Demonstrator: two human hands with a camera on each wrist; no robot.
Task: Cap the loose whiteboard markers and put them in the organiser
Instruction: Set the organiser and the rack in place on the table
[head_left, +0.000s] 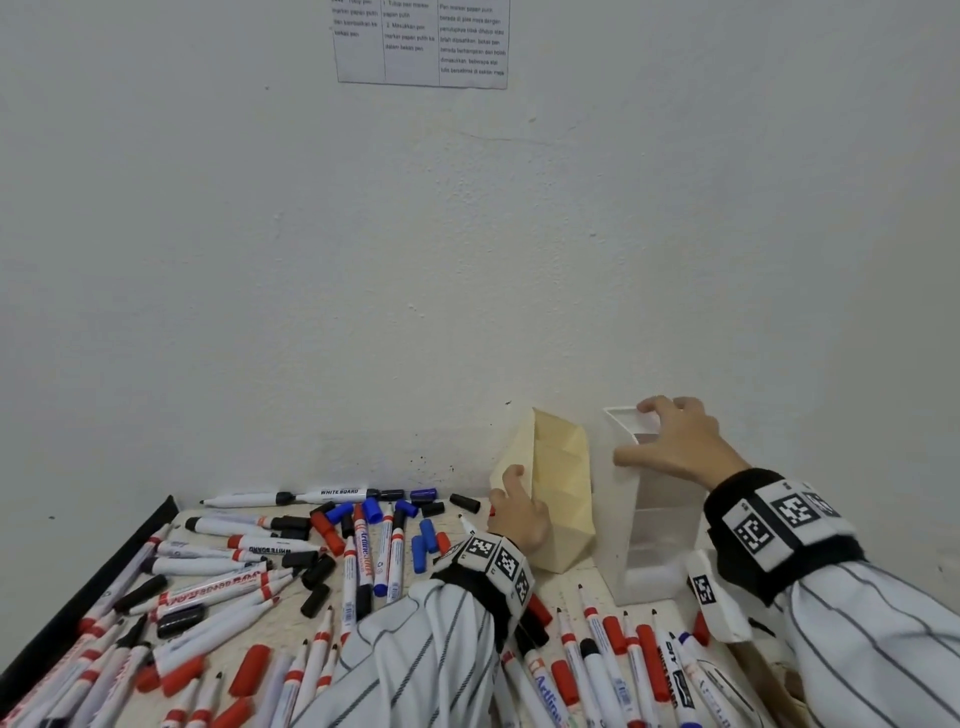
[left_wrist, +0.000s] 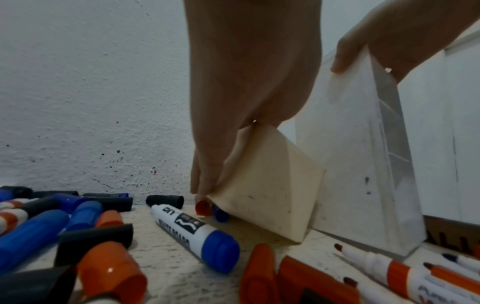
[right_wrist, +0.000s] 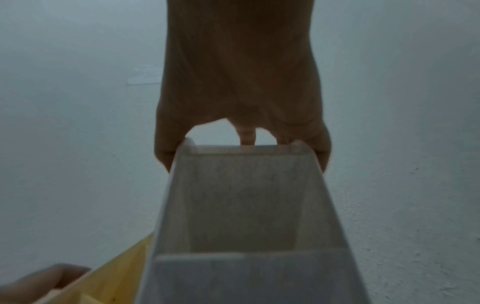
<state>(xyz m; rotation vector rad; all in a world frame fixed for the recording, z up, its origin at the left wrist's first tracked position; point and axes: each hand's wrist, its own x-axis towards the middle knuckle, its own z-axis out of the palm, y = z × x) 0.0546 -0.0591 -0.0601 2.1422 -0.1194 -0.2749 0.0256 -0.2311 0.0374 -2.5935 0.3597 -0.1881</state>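
Observation:
Two tiered organisers stand against the wall. My left hand (head_left: 517, 506) grips the low front edge of the cream organiser (head_left: 563, 499), which tilts up off the table; the same cream organiser (left_wrist: 270, 185) shows lifted at its left corner. My right hand (head_left: 670, 441) grips the top of the taller white organiser (head_left: 649, 530), thumb on its left side, fingers over the rim (right_wrist: 244, 148). Both organisers look empty. Several uncapped markers (head_left: 218, 587) and loose red, blue and black caps (head_left: 426, 540) litter the table.
A black raised edge (head_left: 78, 608) borders the table's left side. More markers (head_left: 613, 670) lie in front of the organisers. A blue-capped marker (left_wrist: 194, 230) lies just left of the cream organiser. A printed sheet (head_left: 421, 41) hangs on the wall.

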